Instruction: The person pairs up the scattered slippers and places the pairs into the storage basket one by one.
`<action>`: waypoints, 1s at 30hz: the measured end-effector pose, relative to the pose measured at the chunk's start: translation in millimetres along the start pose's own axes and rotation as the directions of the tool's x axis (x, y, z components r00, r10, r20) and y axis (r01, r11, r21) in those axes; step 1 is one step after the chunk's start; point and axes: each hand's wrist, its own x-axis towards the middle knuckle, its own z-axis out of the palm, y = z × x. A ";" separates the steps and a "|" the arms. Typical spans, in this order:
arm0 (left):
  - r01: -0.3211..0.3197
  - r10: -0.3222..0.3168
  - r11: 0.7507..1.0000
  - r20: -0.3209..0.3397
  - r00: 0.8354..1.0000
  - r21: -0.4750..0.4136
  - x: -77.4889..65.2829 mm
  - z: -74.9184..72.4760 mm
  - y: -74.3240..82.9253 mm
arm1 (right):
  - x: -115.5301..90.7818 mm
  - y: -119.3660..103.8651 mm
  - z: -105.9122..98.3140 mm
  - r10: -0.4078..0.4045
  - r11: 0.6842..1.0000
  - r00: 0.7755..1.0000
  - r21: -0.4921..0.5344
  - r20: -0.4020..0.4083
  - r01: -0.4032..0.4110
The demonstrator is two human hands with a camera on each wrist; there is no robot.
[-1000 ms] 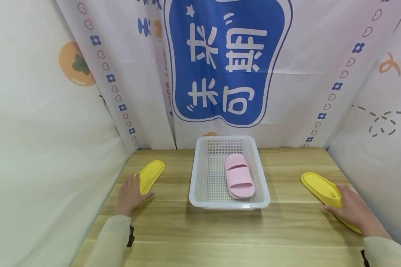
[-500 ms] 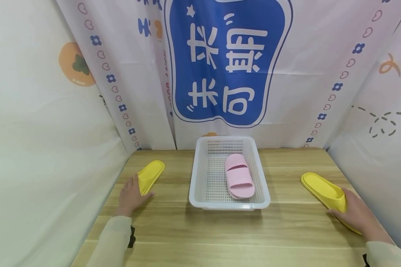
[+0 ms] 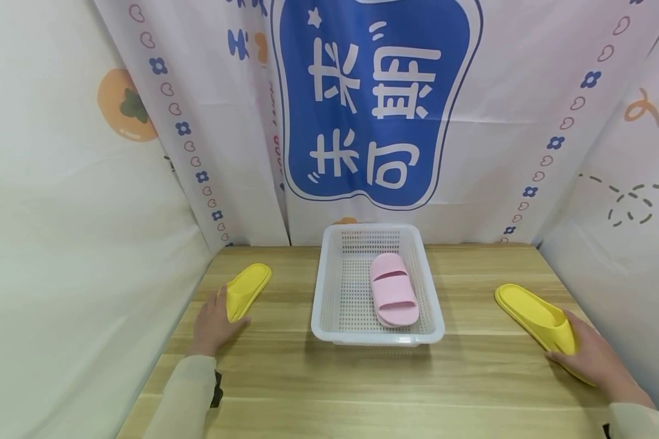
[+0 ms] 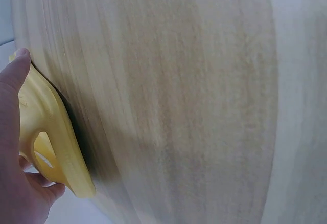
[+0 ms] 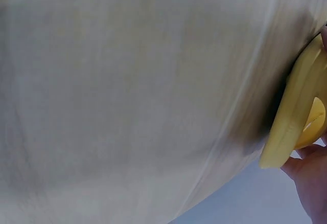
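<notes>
Left hand (image 3: 213,323) grips the left slipper (image 3: 251,281) around its near end, thumb on the side toward the basket (image 3: 377,339); the right hand (image 3: 595,358) holds the right slipper (image 3: 529,308) likewise. Whether either is off the table (image 3: 362,390) is hard to tell. From each grip the slipper's long axis runs forward and inward, toward the basket between them. The left hand is nearer it. Inside, the pink slipper (image 3: 393,289) lies lengthwise along the right side.

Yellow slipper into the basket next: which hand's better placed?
Probably left: the left hand grips its yellow slipper closer to the basket, whose bare side faces it. The pink slipper lies toward the right hand.
</notes>
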 end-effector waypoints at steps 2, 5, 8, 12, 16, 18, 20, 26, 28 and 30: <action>0.006 -0.006 1.000 0.014 1.000 -0.008 0.4 -0.2 -0.9 | -1.2 0.1 -1.3 0.007 1.000 1.000 0.009 0.013 -0.007; 0.012 -0.012 1.000 0.030 0.999 -0.015 0.6 -1.2 -2.2 | -2.2 0.2 -2.6 0.006 1.000 1.000 0.013 0.018 -0.006; 0.012 -0.012 1.000 0.038 0.999 -0.017 0.4 -2.0 -3.2 | -3.0 -0.1 -3.1 0.003 1.000 1.000 0.015 0.021 -0.004; 0.012 -0.011 1.000 0.049 0.999 -0.011 0.6 -2.1 -5.4 | -3.1 -0.2 -3.9 0.014 1.000 0.999 0.017 0.033 -0.014; 0.015 -0.014 1.000 0.062 0.998 -0.011 0.7 -2.5 -7.0 | -2.7 -1.4 -5.3 0.023 1.000 0.999 0.015 0.048 -0.023; 0.016 -0.015 1.000 0.064 0.998 -0.015 0.7 -2.7 -7.1 | -2.8 -2.4 -6.0 0.026 1.000 0.998 0.012 0.054 -0.027; 0.014 -0.013 1.000 0.062 0.998 -0.018 0.9 -2.9 -7.1 | -2.8 -3.3 -6.6 0.031 0.999 0.998 0.012 0.063 -0.032; 0.023 -0.022 0.999 0.066 0.998 -0.026 0.9 -3.6 -6.5 | -1.8 -3.6 -8.0 0.047 0.999 0.995 0.013 0.087 -0.048; 0.030 -0.028 0.999 0.067 0.997 -0.031 0.8 -4.0 -6.3 | -1.2 -2.9 -7.8 0.052 0.999 0.994 0.009 0.094 -0.053; 0.040 -0.037 0.999 0.070 0.997 -0.035 0.9 -3.8 -6.9 | -0.6 -2.1 -7.3 0.052 0.999 0.994 0.005 0.092 -0.053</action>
